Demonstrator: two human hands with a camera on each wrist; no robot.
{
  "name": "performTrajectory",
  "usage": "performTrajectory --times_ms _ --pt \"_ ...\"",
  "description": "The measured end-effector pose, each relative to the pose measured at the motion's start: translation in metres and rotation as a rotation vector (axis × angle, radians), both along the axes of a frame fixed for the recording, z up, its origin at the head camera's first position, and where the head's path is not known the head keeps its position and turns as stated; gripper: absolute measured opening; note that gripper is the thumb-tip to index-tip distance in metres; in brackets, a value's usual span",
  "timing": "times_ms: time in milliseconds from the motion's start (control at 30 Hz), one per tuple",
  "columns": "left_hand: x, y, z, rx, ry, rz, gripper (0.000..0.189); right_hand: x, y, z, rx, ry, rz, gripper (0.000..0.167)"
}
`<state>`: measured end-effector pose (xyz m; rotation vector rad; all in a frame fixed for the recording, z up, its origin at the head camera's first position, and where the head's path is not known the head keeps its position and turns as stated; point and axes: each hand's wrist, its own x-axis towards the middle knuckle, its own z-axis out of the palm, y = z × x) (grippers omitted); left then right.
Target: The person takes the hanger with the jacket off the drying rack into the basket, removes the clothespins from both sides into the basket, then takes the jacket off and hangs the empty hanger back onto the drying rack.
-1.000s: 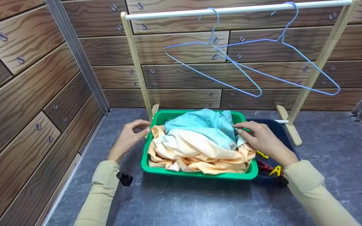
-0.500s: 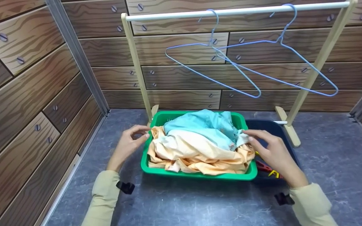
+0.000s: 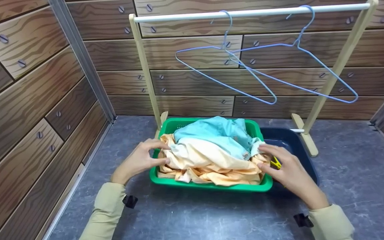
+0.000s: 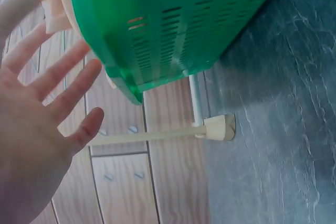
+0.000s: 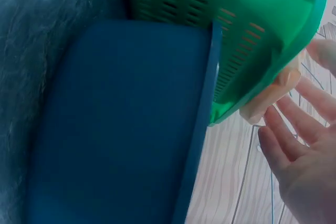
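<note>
A green plastic basket [image 3: 212, 187] holds a heap of crumpled cloth: a turquoise piece [image 3: 215, 130] on top, cream and peach fabric [image 3: 205, 158] in front. My left hand [image 3: 138, 161] reaches over the basket's left rim, thumb and fingers spread apart, fingertips right at the peach fabric. At the opposite end, my right hand [image 3: 293, 173] has its fingertips at the pale edge of the heap, with a gap between thumb and fingers. Both wrist views show the fingers extended beside the basket's slotted wall [image 4: 178, 35].
A dark blue tub [image 3: 308, 163] stands against the basket's right side, with a yellow clip [image 3: 275, 163] showing in it. Behind rises a rack with a white rail [image 3: 262, 12], from which two blue wire hangers [image 3: 225, 87] hang. Wood-patterned panels line the back and left.
My left hand has moved inward from the rim onto the heap's left end, its fingers spreading wider. The right hand has drawn back right and nearer the front. The cloth's right edge has shifted slightly outward.
</note>
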<state>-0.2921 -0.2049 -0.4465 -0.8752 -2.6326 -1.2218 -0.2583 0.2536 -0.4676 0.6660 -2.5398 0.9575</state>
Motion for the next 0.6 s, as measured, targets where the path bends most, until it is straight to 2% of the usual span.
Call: performTrajectory --times_ms 100,233,333,433,600 --pt "-0.003 0.004 -0.001 0.004 0.058 0.003 0.017 -0.003 -0.001 -0.002 0.055 0.037 0.011 0.043" --pt "-0.009 0.009 -0.005 -0.013 0.086 0.047 0.005 -0.012 -0.005 -0.005 0.092 0.121 0.033 0.037" --pt "-0.011 0.012 -0.009 -0.058 0.083 0.087 0.003 -0.018 -0.01 -0.008 0.1 0.148 0.043 0.033" --pt "-0.012 0.012 -0.012 -0.103 0.068 0.116 0.005 -0.019 -0.013 -0.011 0.104 0.14 0.044 0.032" --pt "-0.005 0.009 -0.012 -0.106 0.07 0.132 0.005 -0.01 -0.014 -0.008 0.07 0.112 -0.003 0.027"
